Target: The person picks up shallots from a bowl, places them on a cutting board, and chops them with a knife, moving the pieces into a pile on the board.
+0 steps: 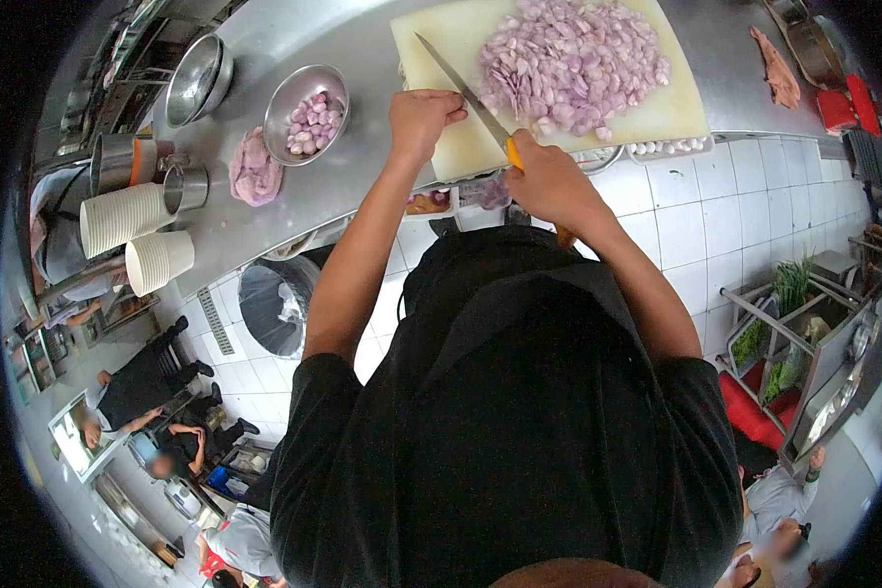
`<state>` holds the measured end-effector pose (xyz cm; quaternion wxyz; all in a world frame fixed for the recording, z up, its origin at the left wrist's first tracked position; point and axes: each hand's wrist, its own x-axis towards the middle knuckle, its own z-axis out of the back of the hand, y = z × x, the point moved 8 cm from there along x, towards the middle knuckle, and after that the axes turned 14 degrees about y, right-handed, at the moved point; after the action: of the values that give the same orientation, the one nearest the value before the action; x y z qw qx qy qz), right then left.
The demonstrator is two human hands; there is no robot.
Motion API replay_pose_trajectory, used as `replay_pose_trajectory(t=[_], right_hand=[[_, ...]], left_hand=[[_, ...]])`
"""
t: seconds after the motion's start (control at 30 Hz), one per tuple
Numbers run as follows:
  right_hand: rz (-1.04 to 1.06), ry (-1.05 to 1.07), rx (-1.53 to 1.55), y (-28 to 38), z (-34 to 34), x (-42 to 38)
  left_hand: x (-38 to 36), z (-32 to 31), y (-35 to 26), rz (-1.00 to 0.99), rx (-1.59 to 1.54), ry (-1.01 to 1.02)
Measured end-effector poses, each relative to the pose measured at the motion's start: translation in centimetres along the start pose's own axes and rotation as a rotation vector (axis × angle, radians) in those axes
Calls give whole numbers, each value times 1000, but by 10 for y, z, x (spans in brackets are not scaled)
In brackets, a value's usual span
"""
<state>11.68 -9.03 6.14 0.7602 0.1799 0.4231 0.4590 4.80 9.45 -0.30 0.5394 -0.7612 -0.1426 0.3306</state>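
My right hand (pixel 551 181) is wrapped round the yellow handle of a long knife (pixel 468 96), whose blade points up and left over the cutting board (pixel 446 152). My left hand (pixel 424 120) is at the board's left edge, left of the blade, with its fingers pressed together; whether they hold anything is too small to tell. A large heap of sliced shallots (pixel 573 64) covers the upper middle and right of the board. Left of my left hand, a metal bowl (pixel 282 98) holds several whole peeled shallots (pixel 316 124).
A pink cloth (pixel 256 169), stacked white cups (pixel 127 218), metal pots (pixel 184 186) and nested bowls (pixel 198 80) are at the left of the steel counter (pixel 363 49). A bin (pixel 274 306) stands below. Other people (pixel 142 382) are at lower left and lower right.
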Motion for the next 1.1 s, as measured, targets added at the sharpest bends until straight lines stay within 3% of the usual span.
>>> replay_pose_trajectory(t=[0.57,1.1], right_hand=[[-65,41,-18,19,10,-10],[4,20,-26,13,-2,19]], left_hand=[[0,0,-1,-27,52,-37],[1,1,0,24,169,-2]])
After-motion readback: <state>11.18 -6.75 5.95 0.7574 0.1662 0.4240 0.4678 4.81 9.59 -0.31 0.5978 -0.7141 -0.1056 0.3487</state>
